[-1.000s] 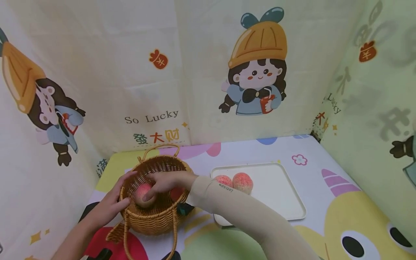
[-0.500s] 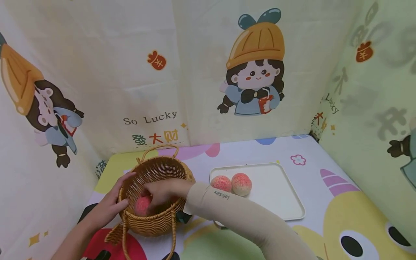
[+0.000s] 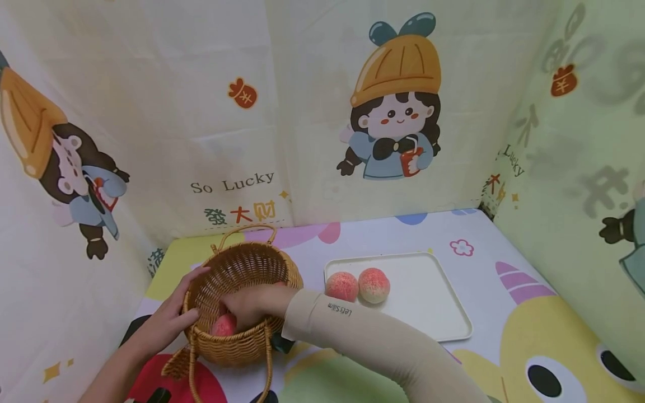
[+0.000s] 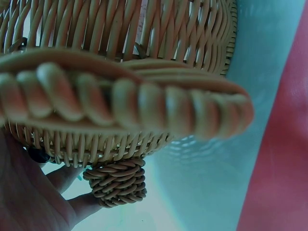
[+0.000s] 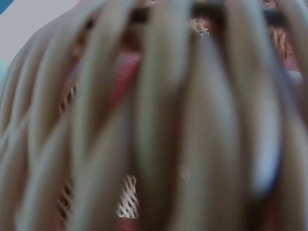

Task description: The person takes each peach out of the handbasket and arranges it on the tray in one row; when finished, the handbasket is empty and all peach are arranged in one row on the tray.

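Note:
A round wicker basket (image 3: 232, 347) stands tilted toward me at the left of the table. My left hand (image 3: 173, 313) holds its left side, thumb and index fingertip at the rim; in the left wrist view that hand (image 4: 33, 192) lies against the outer weave, by a small woven piece (image 4: 118, 183). My right hand (image 3: 252, 302) reaches down inside the basket, its fingers curled at a red, speckled peach (image 3: 224, 325); the fingertips are hidden. Blurred wicker strands (image 5: 159, 106) fill the right wrist view, with red showing through a gap.
A shallow white tray (image 3: 428, 308) lies right of the basket, with two peaches (image 3: 342, 286) at its left end. My right sleeve (image 3: 353, 324) passes over the tray's near-left corner. The basket's looped handle (image 3: 269, 364) hangs at the front. A patterned cloth wall (image 3: 312, 140) rises behind the table.
My right hand has sunk deeper into the basket and its fingers have curled at the peach, which sits lower against the near wall. The left hand keeps its place.

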Demonstrator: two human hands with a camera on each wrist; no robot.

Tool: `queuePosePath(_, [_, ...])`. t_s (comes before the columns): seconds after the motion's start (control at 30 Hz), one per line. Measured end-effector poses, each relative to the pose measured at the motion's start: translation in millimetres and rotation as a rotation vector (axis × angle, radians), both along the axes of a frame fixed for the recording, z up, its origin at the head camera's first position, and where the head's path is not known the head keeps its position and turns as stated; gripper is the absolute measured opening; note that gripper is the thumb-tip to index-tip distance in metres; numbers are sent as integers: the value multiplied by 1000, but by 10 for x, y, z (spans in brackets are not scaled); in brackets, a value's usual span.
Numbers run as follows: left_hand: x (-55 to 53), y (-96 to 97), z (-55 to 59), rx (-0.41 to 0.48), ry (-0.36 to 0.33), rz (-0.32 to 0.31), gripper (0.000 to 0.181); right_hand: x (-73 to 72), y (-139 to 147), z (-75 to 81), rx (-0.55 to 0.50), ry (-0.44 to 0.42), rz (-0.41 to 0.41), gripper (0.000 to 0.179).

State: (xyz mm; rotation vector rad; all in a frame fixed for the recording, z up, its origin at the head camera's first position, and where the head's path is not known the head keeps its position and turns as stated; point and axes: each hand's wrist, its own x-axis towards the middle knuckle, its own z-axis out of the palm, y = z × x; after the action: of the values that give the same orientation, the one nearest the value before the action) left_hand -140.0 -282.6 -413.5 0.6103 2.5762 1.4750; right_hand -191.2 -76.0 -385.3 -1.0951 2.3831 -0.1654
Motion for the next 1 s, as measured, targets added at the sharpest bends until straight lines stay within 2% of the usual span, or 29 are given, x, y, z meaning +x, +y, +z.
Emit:
queuePosePath(0.13, [-3,3,8,-5,23,-4,83,19,-2,41,24,23,42,56])
queuePosePath(0.23, [-1,0,8,0,21,-5,82,26,-16,37,40,52,72,56])
queuePosePath(0.37, [5,0,6,7,11,-4,82,40,-17,27,49,95,65,51])
queuePosePath(0.47, [13,4,14,12,10,-8,81,35,22,42,16,136,50,55])
queuePosePath(0.83, [-18,-26,-24,21,16,-13,79,-98,449,339,-346,163,12,68])
queuePosePath(1.0, [-27,-30,-25,23,4,-15,78,-172,722,392,-593,88,-64,66])
